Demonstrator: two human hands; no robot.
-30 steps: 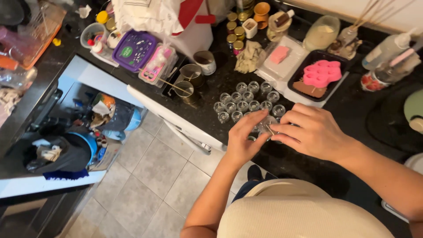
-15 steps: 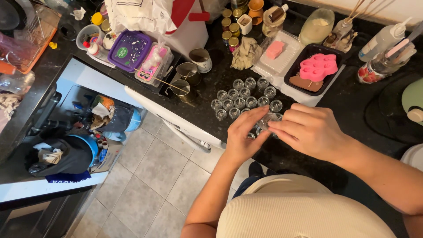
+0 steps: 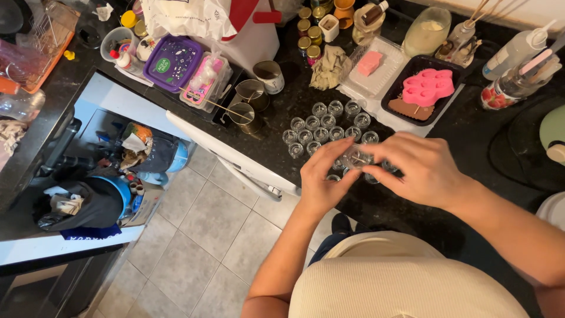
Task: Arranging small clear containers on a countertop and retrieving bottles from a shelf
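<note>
Both my hands meet over the front edge of a black countertop (image 3: 282,144). Between them is a small clear glass jar (image 3: 355,156), tipped on its side. My left hand (image 3: 322,179) pinches one end of it with thumb and fingers. My right hand (image 3: 419,168) grips the other end from the right. Just beyond the hands stands a cluster of several small empty glass jars (image 3: 325,126), upright and close together. More of these jars are partly hidden under my hands.
Behind the jars lie a black tray with pink moulds (image 3: 425,89), a clear tray with a pink block (image 3: 372,63), metal cups (image 3: 250,103), a purple-lidded box (image 3: 172,62) and bottles (image 3: 513,52). To the left an open cupboard shows a cluttered bin (image 3: 100,200) above tiled floor.
The view has shifted slightly. Both hands stay on the small jar at the counter edge, having moved a little left and toward the jar cluster.
</note>
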